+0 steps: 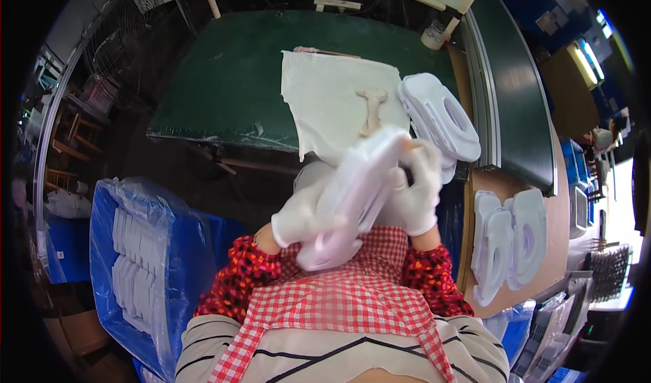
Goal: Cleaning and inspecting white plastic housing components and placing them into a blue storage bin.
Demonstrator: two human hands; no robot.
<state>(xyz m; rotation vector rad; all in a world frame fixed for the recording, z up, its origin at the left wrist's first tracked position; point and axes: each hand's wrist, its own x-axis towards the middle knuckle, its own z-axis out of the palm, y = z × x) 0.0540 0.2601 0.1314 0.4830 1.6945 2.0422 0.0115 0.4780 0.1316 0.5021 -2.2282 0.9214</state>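
Observation:
A white plastic part [359,173], long with a slot through it, is held tilted in front of my apron and smeared by motion. My left hand [302,215], in a white glove, is closed round its near left side. At the part's upper right edge is my gloved right hand [419,183], its fingers curled against it. Blur hides exactly how those fingers grip. Beyond the part, a white cloth [332,98] covers some of the green table [230,71]. A crumpled, stained piece of cloth [372,108] lies on it.
Similar white parts [441,115] are stacked at the table's right edge. More white parts [512,240] lie on a cardboard surface [485,183] to the right. At left, a blue bin [183,247] lined with clear plastic contains rows of white pieces. A jar [432,37] stands at the table's far right corner.

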